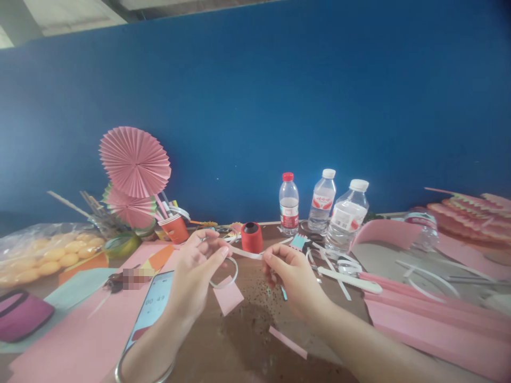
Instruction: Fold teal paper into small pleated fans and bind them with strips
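Note:
A thin white strip (248,255) is stretched between my two hands above the brown table (239,348). My left hand (197,268) pinches its left end between thumb and fingers. Just below these fingers a white loop (236,272) hangs; whether it is one piece with the strip I cannot tell. My right hand (294,274) grips the other end between thumb and forefinger, its remaining fingers curled under. Beneath the loop lies a small pink paper square (229,298). Behind the strip stands a red object with a black top (252,239).
Plastic bottles (289,210) stand at the back against the blue wall (255,106). A phone (154,303) lies beside my left forearm. Pink pleated paper fans (136,162) rise at back left. A white-handled tool (350,280) and pink paper (431,319) lie at right.

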The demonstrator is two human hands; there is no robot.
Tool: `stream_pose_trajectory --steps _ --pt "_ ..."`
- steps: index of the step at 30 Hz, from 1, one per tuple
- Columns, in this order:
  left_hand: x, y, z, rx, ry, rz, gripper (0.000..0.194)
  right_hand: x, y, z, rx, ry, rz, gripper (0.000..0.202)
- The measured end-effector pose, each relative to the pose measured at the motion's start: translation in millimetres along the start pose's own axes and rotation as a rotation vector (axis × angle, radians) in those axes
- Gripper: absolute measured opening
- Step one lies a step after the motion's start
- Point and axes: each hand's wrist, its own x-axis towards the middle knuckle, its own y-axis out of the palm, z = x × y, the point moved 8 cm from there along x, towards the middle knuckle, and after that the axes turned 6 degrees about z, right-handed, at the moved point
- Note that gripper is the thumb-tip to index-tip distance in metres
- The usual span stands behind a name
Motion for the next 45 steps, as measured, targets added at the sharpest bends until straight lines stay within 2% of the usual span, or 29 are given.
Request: stream_pose_trajectory --steps 6,9,10,12,14,15,16,18,20,23,25,29,32,35,40,45 --pt "3.8 1.2 5.0 -0.006 -0.087 0.008 0.028 2.1 -3.7 -2.0 -0.002 -0.009 -0.014 0.016" --pt "2.7 -0.9 7.1 -0.081 -0.096 -0.051 0.030 -0.1 -10.5 3.2 -0.044 -0.075 -0.089 0.045" --pt "1.3 -1.4 8.0 -0.093 -0.097 -0.077 0.030 -2.9 -12.1 9.6 -0.113 -0.135 -0.120 0.049" --pt "-2.3 2.9 10.2 -0.081 -0.108 -0.082 0.028 -13.5 -7.2 31.8 -0.375 -0.343 -0.147 0.039" --pt "-6.8 13.4 12.1 -0.043 -0.122 -0.031 0.025 -31.8 12.0 57.2 -0.753 -0.617 -0.122 0.021" --pt "-9.1 18.6 12.1 -0.026 -0.117 -0.007 0.024 -42.2 22.3 66.9 -0.924 -0.738 -0.117 0.018" --pt "-11.2 23.4 11.5 -0.014 -0.105 0.012 0.023 -50.0 28.6 73.4 -1.051 -0.797 -0.127 0.019" --pt "-14.1 30.0 10.6 -0.005 -0.079 0.034 0.021 -60.2 34.9 83.5 -1.161 -0.831 -0.118 0.023" --pt "-14.8 33.0 12.1 -0.003 -0.073 0.049 0.019 -67.5 39.2 92.0 -1.158 -0.848 -0.058 0.030" --pt "-14.4 31.0 17.3 -0.015 -0.093 0.029 0.018 -80.4 46.2 104.2 -1.166 -0.986 -0.059 0.036" --pt "-15.6 31.9 19.5 -0.042 -0.104 0.037 0.018 -75.2 48.8 100.2 -1.223 -0.940 -0.063 0.030" --pt "-22.8 42.3 20.6 -0.131 -0.147 0.115 0.017 -43.7 39.7 73.6 -1.209 -0.594 -0.013 0.011" --pt "-27.1 48.8 22.1 -0.180 -0.211 0.181 0.017 -26.1 26.8 56.3 -1.023 -0.336 0.051 0.011" --pt "-26.4 48.7 21.7 -0.134 -0.242 0.226 0.018 -19.5 20.2 49.1 -0.811 -0.170 0.122 0.013" --pt "-20.9 43.2 16.5 0.010 -0.245 0.247 0.024 -18.0 18.8 47.1 -0.717 -0.078 0.186 0.011" --pt "-18.9 41.7 12.7 0.097 -0.245 0.266 0.026 -16.5 15.6 44.6 -0.747 -0.063 0.150 0.010"
